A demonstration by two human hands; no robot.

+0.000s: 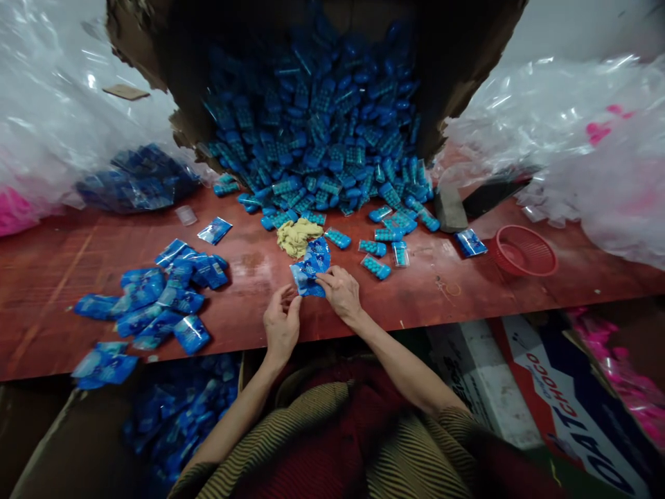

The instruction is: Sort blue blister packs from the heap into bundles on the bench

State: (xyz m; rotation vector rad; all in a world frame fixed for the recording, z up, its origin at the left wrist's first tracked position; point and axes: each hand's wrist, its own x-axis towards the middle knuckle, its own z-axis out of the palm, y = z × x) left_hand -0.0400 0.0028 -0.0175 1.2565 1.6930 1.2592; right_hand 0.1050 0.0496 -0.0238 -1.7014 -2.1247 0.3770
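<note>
Over the front of the red table, my right hand [340, 294] pinches a glossy blue printed wrapper [312, 267] by its right side. My left hand [282, 321] is closed, its fingertips at the wrapper's lower left corner. Whether anything sits inside the wrapper I cannot tell. Just behind it lies a crumpled yellow cloth [297, 237]. To the right are several loose clear containers with blue caps and blue balls inside, one container [375, 267] closest to my right hand. Left of my hands, filled blue packets [166, 294] lie in a loose heap.
A torn cardboard box [145, 41] at the back spills blue-capped containers [332, 138] onto the table [249, 263]. A red basket [524, 251] and a blue packet stack [470, 242] stand right. Clear plastic bags [519, 111] flank both sides. Blue packets [181, 409] fill a space below the edge.
</note>
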